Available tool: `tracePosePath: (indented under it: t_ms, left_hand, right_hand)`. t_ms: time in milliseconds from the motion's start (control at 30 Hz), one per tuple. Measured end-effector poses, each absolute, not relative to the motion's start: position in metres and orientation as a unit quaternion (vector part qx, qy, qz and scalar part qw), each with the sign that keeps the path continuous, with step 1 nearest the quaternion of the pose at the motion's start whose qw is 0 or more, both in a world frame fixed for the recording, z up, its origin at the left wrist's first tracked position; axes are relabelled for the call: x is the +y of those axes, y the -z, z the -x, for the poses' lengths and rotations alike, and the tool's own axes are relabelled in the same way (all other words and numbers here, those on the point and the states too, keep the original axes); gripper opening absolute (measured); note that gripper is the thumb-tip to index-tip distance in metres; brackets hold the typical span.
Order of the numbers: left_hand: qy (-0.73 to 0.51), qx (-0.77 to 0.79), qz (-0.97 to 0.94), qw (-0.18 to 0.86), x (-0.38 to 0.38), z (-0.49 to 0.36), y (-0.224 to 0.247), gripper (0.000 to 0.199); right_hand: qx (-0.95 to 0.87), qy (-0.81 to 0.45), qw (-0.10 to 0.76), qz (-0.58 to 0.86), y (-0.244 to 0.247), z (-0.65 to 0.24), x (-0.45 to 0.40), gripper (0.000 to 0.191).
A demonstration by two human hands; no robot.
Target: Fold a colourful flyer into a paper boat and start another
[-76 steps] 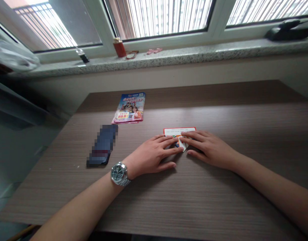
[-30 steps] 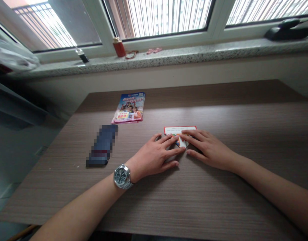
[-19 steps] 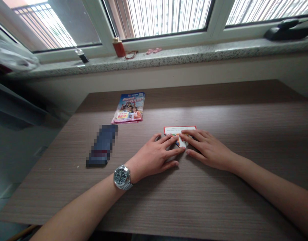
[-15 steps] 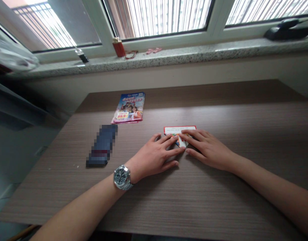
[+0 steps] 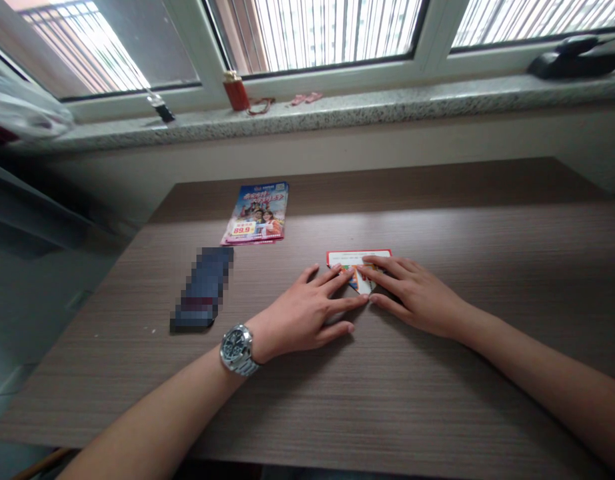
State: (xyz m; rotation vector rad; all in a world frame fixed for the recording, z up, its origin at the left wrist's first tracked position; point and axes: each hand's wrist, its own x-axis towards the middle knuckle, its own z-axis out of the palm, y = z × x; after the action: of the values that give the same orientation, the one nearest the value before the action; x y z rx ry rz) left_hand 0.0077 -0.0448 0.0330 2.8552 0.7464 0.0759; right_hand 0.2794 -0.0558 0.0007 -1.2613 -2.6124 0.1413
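Observation:
A small folded paper (image 5: 365,283) with a red-edged white strip along its far side lies flat on the wooden table (image 5: 297,413). Its near part narrows to a point and shows coloured print. My left hand (image 5: 312,310), with a metal watch (image 5: 238,350) on the wrist, is spread with fingertips on the paper's left part. From the right, my right hand (image 5: 417,297) rests its spread fingers on the paper's right part. The fingertips of both hands nearly meet in the middle and cover some of the print.
A stack of printed leaflets (image 5: 259,212) lies at the back left, with a dark pixelated object (image 5: 202,290) nearer me. On the stone sill (image 5: 377,110) are a red lighter-like item (image 5: 236,92), a small bottle (image 5: 160,107), pink pieces (image 5: 306,99) and a black device (image 5: 575,60).
My left wrist has shifted slightly to the left, while its fingertips stay on the paper. The right hand and the paper look almost unchanged.

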Motion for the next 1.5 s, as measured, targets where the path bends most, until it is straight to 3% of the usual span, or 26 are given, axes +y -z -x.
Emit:
tracePosePath:
  t_ms: [667,1133,1500]
  left_hand:
    - [-0.011,0.265,-0.959,0.100,-0.0470,-0.0078,-0.0323,0.067]
    - [-0.012,0.286,-0.948,0.143,-0.0383,-0.0049,-0.0276,0.047]
    - [-0.033,0.299,-0.950,0.083,-0.0417,-0.0101,-0.0281,0.045]
  right_hand:
    - [-0.894,-0.053,0.116,0.430,0.0012,-0.2803,-0.0547,0.052]
    - [-0.895,-0.049,0.122,0.427,0.0048,-0.2821,-0.0550,0.052]
    - [-0.900,-0.035,0.127,0.416,0.0050,-0.2811,-0.0546,0.053]
